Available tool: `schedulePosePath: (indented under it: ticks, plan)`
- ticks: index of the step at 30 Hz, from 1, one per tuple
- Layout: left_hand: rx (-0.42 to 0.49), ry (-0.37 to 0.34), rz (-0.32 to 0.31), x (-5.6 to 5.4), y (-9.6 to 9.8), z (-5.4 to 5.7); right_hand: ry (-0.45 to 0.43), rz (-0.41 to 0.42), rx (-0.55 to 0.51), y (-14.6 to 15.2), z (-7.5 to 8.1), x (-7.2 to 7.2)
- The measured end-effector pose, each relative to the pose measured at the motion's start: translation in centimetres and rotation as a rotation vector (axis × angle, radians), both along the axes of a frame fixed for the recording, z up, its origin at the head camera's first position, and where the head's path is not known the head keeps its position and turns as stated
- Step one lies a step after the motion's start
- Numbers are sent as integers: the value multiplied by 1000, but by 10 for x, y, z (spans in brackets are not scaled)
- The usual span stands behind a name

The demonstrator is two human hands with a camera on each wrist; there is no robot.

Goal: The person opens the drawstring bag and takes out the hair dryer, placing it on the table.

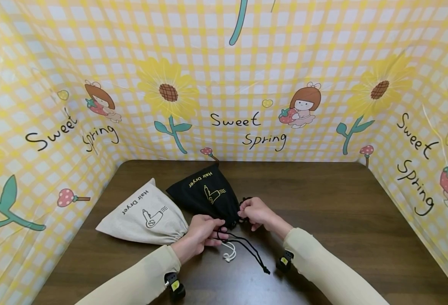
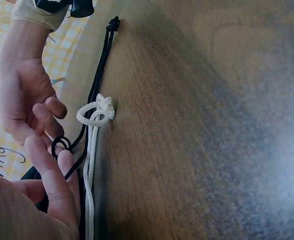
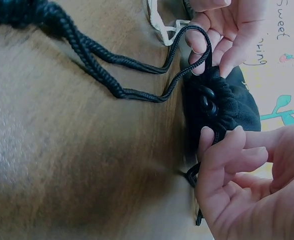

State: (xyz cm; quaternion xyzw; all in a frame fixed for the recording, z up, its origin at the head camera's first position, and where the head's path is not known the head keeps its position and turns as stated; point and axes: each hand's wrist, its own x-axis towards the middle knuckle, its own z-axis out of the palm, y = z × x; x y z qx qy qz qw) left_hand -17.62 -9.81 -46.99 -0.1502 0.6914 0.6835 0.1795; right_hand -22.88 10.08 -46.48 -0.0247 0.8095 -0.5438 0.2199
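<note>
A black drawstring bag [image 1: 212, 190] printed "Hair Dryer" in yellow lies with its gathered mouth [image 3: 219, 102] between my two hands. My left hand [image 1: 199, 237] pinches one side of that mouth, where a loop of black cord [image 3: 206, 42] comes out beside the fingertips. On the other side, my right hand [image 1: 258, 213] pinches the black drawstring [image 3: 218, 136] between thumb and fingers. The long knotted end of black cord [image 1: 252, 250] trails over the table towards me. Partly behind my left hand is the neck of a white drawstring bag [image 1: 144, 216], also printed "Hair Dryer".
The white bag's cord [image 1: 229, 253] lies curled in front of my left fingers. Both bags rest on a dark brown wooden table [image 1: 323, 195]. A yellow checked cloth [image 1: 239, 76] with flowers and "Sweet Spring" lettering stands round the back and sides.
</note>
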Motion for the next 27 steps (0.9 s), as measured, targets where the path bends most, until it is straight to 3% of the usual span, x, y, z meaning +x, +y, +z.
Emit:
schedulePosePath:
  ticks: [27]
  plan:
    - [-25, 13, -59, 4, -7, 5, 24, 2, 62, 3, 2, 3]
